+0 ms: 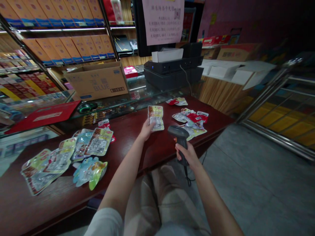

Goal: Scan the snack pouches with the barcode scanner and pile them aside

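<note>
My left hand (146,130) is closed on the lower left edge of a small snack packet (156,114), its yellowish printed side with clear silver area facing me. In my right hand (187,153) is a dark barcode scanner (181,137), gripped by its handle, the head tilted toward the packet. A cable hangs from the handle's bottom. Just beyond the scanner lies a loose pile of packets (197,118), red, silver and yellow. On the left of the brown table (130,144) is another spread of similar packets (98,141), partly overlapping.
Behind the table, a glass counter (137,95) bears a cardboard box (98,82), a mouse (87,107) and a red folder (46,114). A monitor with a paper sign (162,21) stands over a black cash drawer unit (172,73). At right is a metal railing (278,131).
</note>
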The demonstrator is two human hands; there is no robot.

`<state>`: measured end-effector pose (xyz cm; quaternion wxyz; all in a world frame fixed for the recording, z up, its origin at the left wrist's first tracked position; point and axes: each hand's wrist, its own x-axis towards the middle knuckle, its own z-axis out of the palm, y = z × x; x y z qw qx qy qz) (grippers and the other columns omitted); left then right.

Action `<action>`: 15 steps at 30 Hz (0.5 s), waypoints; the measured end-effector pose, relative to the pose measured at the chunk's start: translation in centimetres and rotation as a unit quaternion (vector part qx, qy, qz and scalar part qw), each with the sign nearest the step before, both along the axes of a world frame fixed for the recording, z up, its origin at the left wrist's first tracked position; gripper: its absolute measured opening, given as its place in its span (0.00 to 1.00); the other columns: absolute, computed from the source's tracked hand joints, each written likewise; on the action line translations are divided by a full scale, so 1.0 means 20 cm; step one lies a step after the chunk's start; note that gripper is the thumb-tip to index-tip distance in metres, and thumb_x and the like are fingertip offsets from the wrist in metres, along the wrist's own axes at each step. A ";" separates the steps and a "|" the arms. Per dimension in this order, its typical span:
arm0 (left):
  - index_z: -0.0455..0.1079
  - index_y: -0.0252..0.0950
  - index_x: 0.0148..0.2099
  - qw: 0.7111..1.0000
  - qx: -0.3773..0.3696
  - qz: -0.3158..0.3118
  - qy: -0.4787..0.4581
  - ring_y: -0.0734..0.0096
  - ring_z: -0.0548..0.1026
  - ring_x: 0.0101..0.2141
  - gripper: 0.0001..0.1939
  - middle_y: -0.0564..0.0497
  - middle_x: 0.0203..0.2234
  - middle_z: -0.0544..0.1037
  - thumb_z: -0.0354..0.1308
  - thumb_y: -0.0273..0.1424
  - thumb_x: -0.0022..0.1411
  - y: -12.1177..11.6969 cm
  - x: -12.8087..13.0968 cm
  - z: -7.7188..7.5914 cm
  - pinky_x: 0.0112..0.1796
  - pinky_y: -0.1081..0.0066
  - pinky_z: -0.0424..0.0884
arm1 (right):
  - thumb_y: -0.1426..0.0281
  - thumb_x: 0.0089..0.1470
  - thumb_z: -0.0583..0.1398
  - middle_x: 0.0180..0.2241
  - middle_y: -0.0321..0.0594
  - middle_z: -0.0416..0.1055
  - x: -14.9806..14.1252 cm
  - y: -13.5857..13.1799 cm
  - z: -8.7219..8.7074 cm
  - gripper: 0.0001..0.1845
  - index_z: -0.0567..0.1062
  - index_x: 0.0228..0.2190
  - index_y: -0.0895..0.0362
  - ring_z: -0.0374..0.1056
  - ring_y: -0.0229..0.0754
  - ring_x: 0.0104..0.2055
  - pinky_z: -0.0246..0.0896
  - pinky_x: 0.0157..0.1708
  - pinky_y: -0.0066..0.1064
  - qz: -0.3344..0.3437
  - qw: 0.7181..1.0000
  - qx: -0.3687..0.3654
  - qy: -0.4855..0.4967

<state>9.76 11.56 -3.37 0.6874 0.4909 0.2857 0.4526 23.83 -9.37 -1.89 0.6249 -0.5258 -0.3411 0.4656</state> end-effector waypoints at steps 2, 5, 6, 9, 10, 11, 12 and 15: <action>0.72 0.34 0.51 1.000 0.014 0.011 0.008 0.52 0.80 0.46 0.36 0.41 0.45 0.82 0.76 0.44 0.41 0.00 0.00 0.02 0.53 0.51 0.73 | 0.55 0.47 0.67 0.20 0.25 0.64 -0.01 0.03 0.02 0.27 0.70 0.44 0.58 0.57 0.30 0.12 0.51 0.15 0.25 0.003 1.000 0.010 0.001; 0.73 0.33 0.50 0.998 0.040 0.033 0.025 0.52 0.80 0.46 0.35 0.41 0.44 0.83 0.75 0.44 0.42 -0.02 -0.02 0.07 0.52 0.52 0.73 | 0.55 0.46 0.68 0.20 0.25 0.64 -0.02 0.09 0.06 0.27 0.70 0.43 0.57 0.58 0.30 0.12 0.51 0.15 0.25 0.025 0.999 0.037 0.009; 0.73 0.33 0.50 0.997 0.049 0.042 0.031 0.52 0.81 0.45 0.34 0.41 0.44 0.83 0.75 0.44 0.43 -0.02 -0.04 0.09 0.51 0.53 0.74 | 0.55 0.46 0.68 0.20 0.24 0.64 -0.02 0.12 0.07 0.27 0.70 0.43 0.57 0.58 0.30 0.12 0.51 0.15 0.25 0.035 0.998 0.046 0.014; 0.73 0.33 0.49 0.992 0.079 0.078 0.058 0.54 0.81 0.43 0.31 0.40 0.44 0.83 0.72 0.44 0.46 -0.05 -0.12 0.14 0.48 0.55 0.75 | 0.56 0.45 0.68 0.20 0.25 0.64 -0.03 0.18 0.10 0.26 0.71 0.42 0.57 0.58 0.30 0.12 0.51 0.15 0.25 0.065 0.995 0.066 0.038; 0.72 0.32 0.49 0.988 0.095 0.094 0.074 0.55 0.81 0.42 0.30 0.41 0.43 0.83 0.70 0.44 0.47 -0.06 -0.16 0.15 0.47 0.56 0.76 | 0.56 0.45 0.68 0.21 0.25 0.64 -0.03 0.19 0.11 0.26 0.71 0.42 0.57 0.58 0.30 0.12 0.51 0.15 0.25 0.073 0.994 0.072 0.048; 0.72 0.32 0.48 0.983 0.113 0.111 0.094 0.56 0.81 0.41 0.28 0.41 0.42 0.83 0.69 0.44 0.48 -0.07 -0.21 0.16 0.46 0.57 0.76 | 0.56 0.46 0.68 0.21 0.24 0.64 -0.04 0.20 0.11 0.26 0.71 0.42 0.57 0.58 0.30 0.12 0.51 0.15 0.25 0.080 0.992 0.077 0.058; 0.72 0.32 0.47 0.976 0.133 0.130 0.117 0.57 0.80 0.40 0.27 0.42 0.41 0.83 0.68 0.43 0.49 -0.08 -0.26 0.18 0.45 0.58 0.76 | 0.57 0.46 0.68 0.21 0.24 0.64 -0.05 0.21 0.11 0.26 0.71 0.42 0.56 0.58 0.30 0.12 0.51 0.15 0.25 0.086 0.991 0.082 0.067; 0.72 0.32 0.46 0.940 0.185 0.201 0.203 0.57 0.80 0.39 0.23 0.42 0.39 0.82 0.62 0.42 0.53 -0.10 -0.45 0.22 0.44 0.59 0.74 | 0.58 0.47 0.68 0.21 0.24 0.64 -0.07 0.23 0.11 0.25 0.70 0.43 0.56 0.57 0.29 0.13 0.51 0.15 0.25 0.104 0.986 0.091 0.093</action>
